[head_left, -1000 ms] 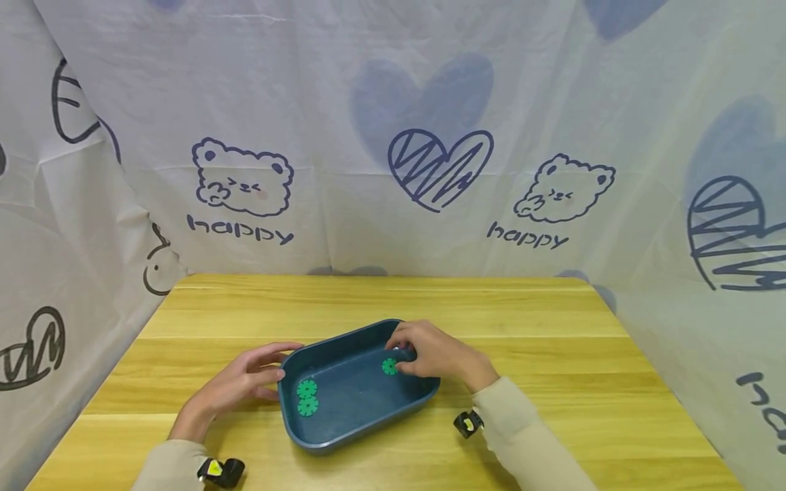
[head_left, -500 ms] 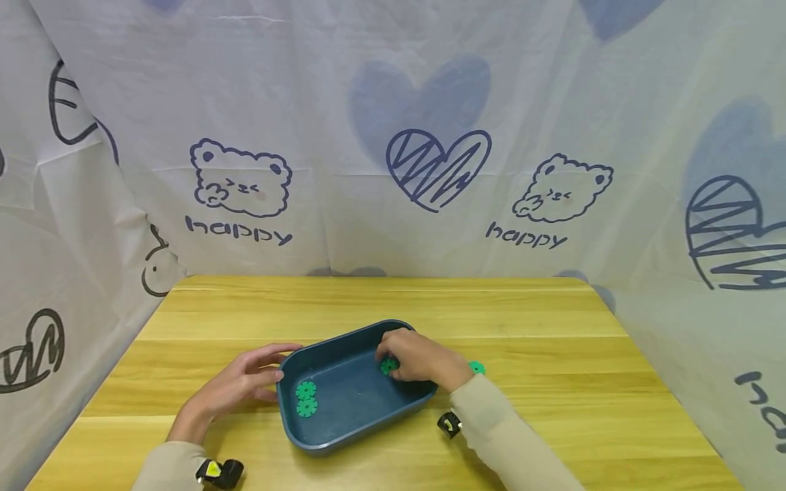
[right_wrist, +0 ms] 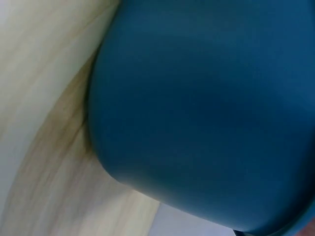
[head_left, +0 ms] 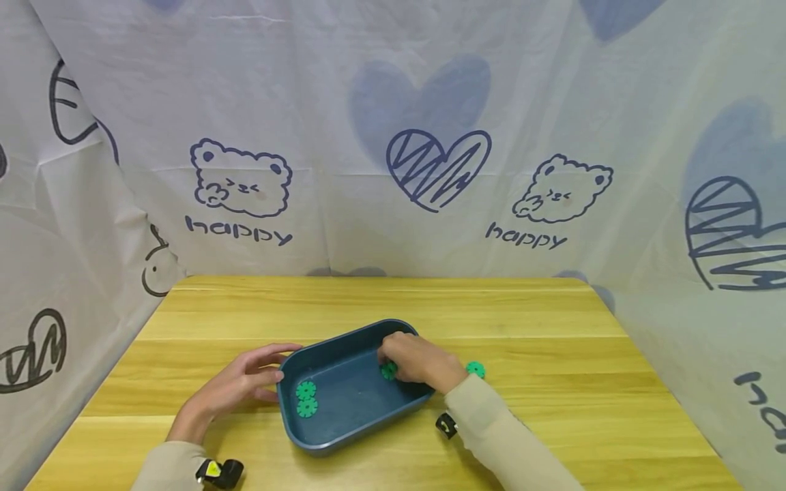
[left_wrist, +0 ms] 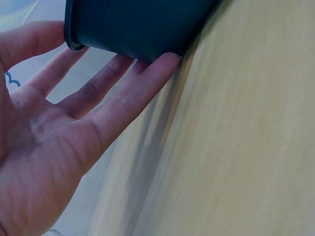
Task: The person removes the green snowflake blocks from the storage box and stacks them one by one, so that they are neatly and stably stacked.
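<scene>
A dark blue oblong tray (head_left: pixel 356 436) stands at a slant on the wooden table. My left hand (head_left: pixel 239 382) rests against its left end with fingers spread and fairly straight; in the left wrist view the fingertips (left_wrist: pixel 165 61) touch the outer wall. My right hand (head_left: pixel 417 358) reaches over the right end into the tray, its fingers curled at a notched green disc (head_left: pixel 389 371), which they seem to pinch. The fingertips are partly hidden there. The right wrist view shows only the tray's outer wall (right_wrist: pixel 197 118) and the table, with a sliver of hand at the corner.
Two more notched green discs (head_left: pixel 306 399) lie together at the tray's left end. Another green disc (head_left: pixel 475 369) is on the table right of the tray, beside the right sleeve. Behind the table (head_left: pixel 540 307) hangs a printed white cloth (head_left: pixel 344 136).
My right hand has moved left and lower into the tray, closing its fingers in on the green disc. The disc on the table has come into view. My left hand stays put.
</scene>
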{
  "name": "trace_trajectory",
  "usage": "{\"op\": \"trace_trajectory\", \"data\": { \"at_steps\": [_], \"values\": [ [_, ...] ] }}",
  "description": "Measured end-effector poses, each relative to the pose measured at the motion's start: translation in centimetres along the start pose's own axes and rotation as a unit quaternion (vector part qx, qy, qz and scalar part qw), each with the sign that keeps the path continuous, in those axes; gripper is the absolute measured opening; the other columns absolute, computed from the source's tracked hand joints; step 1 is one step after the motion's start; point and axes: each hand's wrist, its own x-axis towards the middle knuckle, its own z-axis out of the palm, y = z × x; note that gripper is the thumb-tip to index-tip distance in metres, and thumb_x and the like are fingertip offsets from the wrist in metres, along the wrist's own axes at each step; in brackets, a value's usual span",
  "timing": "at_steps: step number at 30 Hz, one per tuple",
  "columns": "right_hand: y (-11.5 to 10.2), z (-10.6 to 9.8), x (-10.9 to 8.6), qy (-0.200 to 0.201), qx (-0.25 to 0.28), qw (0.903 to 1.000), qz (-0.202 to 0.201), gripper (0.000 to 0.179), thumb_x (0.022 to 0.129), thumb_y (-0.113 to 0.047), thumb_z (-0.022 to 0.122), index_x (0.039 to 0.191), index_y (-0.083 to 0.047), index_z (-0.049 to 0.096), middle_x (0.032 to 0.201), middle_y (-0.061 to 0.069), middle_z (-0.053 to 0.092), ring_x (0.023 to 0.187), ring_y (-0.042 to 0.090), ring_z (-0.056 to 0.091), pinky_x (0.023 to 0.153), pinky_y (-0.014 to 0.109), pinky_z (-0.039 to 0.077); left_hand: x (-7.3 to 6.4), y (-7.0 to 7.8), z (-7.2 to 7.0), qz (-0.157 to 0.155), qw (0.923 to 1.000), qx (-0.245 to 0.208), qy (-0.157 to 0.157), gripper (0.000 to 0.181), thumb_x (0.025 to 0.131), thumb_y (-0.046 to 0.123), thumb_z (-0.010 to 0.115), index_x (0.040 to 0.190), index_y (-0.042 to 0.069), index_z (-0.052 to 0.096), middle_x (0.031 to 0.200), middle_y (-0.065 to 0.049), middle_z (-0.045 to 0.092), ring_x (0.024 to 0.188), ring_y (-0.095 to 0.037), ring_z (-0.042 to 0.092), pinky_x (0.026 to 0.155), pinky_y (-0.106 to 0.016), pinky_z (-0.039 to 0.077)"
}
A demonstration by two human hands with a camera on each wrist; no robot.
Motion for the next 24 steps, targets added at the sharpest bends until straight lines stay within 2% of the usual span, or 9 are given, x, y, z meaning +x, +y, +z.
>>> {"op": "trace_trajectory", "data": {
  "at_steps": [8,14,24],
  "values": [
    [0.0,0.19,-0.15,0.006,0.017,0.9996,-0.022,0.02,0.091,-0.004,0.077,0.11,-0.01,0.08,0.106,0.002,0.071,0.098,0.015,0.067,0.08,0.017,0.058,0.01,-0.11,-0.05,0.003,1.0,-0.006,-0.005,0.054,0.107,0.016,0.052,0.157,0.002,0.037,0.152,-0.037,0.04,0.121,-0.021,0.067,0.092,-0.045,0.063],
    [0.18,0.49,-0.15,0.019,0.027,0.9987,-0.039,0.02,0.091,0.0,0.074,0.109,-0.008,0.079,0.103,0.006,0.069,0.097,0.018,0.066,0.079,0.018,0.058,0.0,-0.19,-0.1,0.004,1.0,-0.006,-0.005,0.053,0.107,0.016,0.051,0.157,0.003,0.037,0.151,-0.037,0.042,0.121,-0.022,0.067,0.092,-0.045,0.063],
    [0.4,0.51,-0.32,0.024,0.042,0.9978,-0.046,0.022,0.087,-0.004,0.079,0.108,-0.009,0.079,0.103,0.003,0.069,0.093,0.012,0.066,0.079,0.016,0.057,0.08,-0.42,-0.16,0.008,0.9999,-0.004,-0.006,0.054,0.107,0.016,0.052,0.157,0.003,0.037,0.15,-0.036,0.042,0.121,-0.02,0.067,0.091,-0.044,0.063]
  ]
}}
